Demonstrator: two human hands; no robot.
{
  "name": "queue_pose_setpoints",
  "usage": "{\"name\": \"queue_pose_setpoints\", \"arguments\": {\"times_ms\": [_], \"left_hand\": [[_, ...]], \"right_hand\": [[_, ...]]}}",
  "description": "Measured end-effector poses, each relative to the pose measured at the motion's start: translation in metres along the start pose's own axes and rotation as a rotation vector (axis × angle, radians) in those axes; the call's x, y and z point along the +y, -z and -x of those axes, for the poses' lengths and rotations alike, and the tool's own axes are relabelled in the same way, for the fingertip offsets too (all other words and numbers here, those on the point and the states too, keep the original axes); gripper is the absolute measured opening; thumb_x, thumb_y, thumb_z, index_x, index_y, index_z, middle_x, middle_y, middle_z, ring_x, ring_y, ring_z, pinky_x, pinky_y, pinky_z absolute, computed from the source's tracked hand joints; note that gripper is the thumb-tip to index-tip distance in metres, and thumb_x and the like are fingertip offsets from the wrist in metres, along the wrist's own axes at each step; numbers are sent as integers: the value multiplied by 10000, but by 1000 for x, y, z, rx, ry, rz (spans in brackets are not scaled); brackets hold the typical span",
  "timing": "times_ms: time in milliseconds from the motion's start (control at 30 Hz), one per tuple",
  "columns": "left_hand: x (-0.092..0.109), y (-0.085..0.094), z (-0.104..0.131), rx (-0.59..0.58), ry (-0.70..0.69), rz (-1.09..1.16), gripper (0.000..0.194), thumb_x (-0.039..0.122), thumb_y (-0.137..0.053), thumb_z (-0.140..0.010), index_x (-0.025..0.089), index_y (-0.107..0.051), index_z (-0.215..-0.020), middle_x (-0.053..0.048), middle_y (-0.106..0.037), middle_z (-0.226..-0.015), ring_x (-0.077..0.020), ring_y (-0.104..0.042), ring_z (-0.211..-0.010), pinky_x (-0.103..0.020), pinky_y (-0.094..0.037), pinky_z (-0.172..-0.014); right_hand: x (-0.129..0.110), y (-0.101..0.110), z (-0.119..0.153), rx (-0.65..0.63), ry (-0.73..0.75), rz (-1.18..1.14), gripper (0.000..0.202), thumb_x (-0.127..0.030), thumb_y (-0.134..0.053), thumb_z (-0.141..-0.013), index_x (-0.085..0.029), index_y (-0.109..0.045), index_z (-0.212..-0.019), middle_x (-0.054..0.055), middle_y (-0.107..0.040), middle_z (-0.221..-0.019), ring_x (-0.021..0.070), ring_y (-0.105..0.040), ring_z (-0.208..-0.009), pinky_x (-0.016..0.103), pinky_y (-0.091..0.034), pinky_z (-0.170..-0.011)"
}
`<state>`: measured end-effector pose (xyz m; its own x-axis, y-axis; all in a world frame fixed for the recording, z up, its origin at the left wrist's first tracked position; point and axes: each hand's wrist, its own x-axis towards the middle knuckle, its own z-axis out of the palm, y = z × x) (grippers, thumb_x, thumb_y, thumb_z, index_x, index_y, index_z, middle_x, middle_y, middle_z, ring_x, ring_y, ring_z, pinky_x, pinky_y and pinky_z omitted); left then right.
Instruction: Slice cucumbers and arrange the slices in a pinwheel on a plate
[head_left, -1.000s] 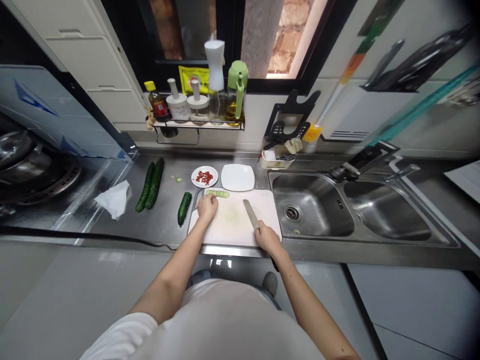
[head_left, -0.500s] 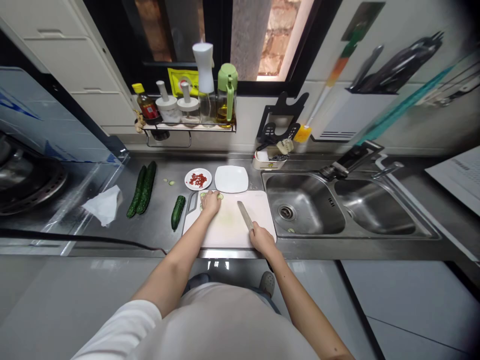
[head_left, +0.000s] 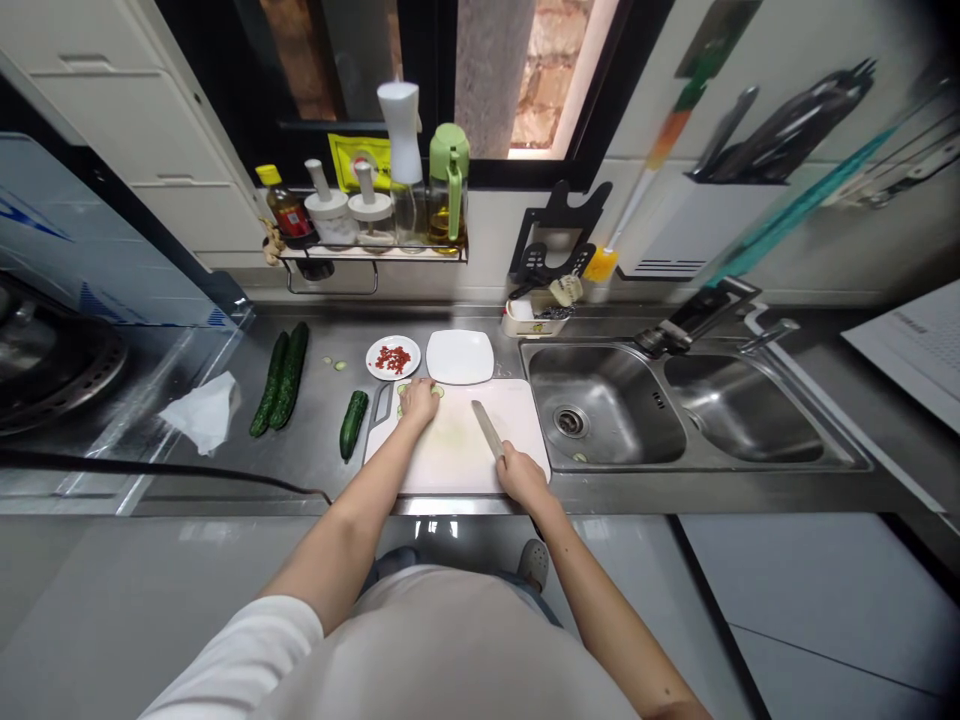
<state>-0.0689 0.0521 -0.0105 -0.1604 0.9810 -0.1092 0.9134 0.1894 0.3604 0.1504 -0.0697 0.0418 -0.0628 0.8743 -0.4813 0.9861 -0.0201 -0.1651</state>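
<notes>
Two long, bumpy dark-green cucumbers (head_left: 280, 382) lie on a steel counter (head_left: 311, 420); a shorter cucumber piece (head_left: 353, 425) lies beside a pale, flat cutting board (head_left: 450, 462). A round white plate (head_left: 373, 359) holds chopped red bits (head_left: 394, 359). The left hand (head_left: 418, 402), fingers bent, covers thin round slices (head_left: 439, 391) on the board; whether it grips any cannot be told. Beyond sits a glossy, square-cornered plate (head_left: 460, 357). The right hand (head_left: 523, 473) is closed around a knife (head_left: 487, 428), its flat metal blade above the board.

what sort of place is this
A kitchen, probably a home one: a double-bowl steel sink on the right, a rack of seasoning bottles, and a cutting board with cucumber slices.
</notes>
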Motion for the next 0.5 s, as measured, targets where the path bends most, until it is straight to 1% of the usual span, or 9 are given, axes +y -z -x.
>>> {"name": "queue_pose_setpoints", "arguments": {"times_ms": [133,300,400,500], "left_hand": [[1,0,4,35,-58,-15,317,237,-493,-868,234,-667,-1134,-124,-619,-1131,-282,-560,-1082,-395,-392,-928],[2,2,4,75,-63,17,242,192,-498,-851,227,-689,-995,-108,-651,-1065,-262,-582,-1024,-360,-402,-871],[1,4,5,70,-48,94,195,203,-512,-843,231,-686,-926,-84,-684,-980,-243,-603,-960,-340,-406,-837],[-2,3,10,35,15,261,144,242,-558,-821,239,-675,-904,-37,-693,-872,-202,-616,-862,-299,-416,-772]], "right_hand": [[-1,2,2,0,-2,-5,308,-220,-312,-948,-177,-495,-1192,144,-677,-1056,243,-642,-989,304,-402,-749],[-2,4,2,-10,-5,-13,301,-230,-327,-948,-180,-494,-1193,137,-677,-1057,242,-639,-990,300,-400,-746],[-1,3,1,-18,-8,-15,301,-227,-325,-947,-181,-494,-1191,136,-677,-1057,239,-639,-986,297,-400,-744],[0,3,1,-9,4,-16,301,-222,-324,-943,-180,-493,-1188,134,-678,-1056,241,-642,-982,298,-400,-740]]}}
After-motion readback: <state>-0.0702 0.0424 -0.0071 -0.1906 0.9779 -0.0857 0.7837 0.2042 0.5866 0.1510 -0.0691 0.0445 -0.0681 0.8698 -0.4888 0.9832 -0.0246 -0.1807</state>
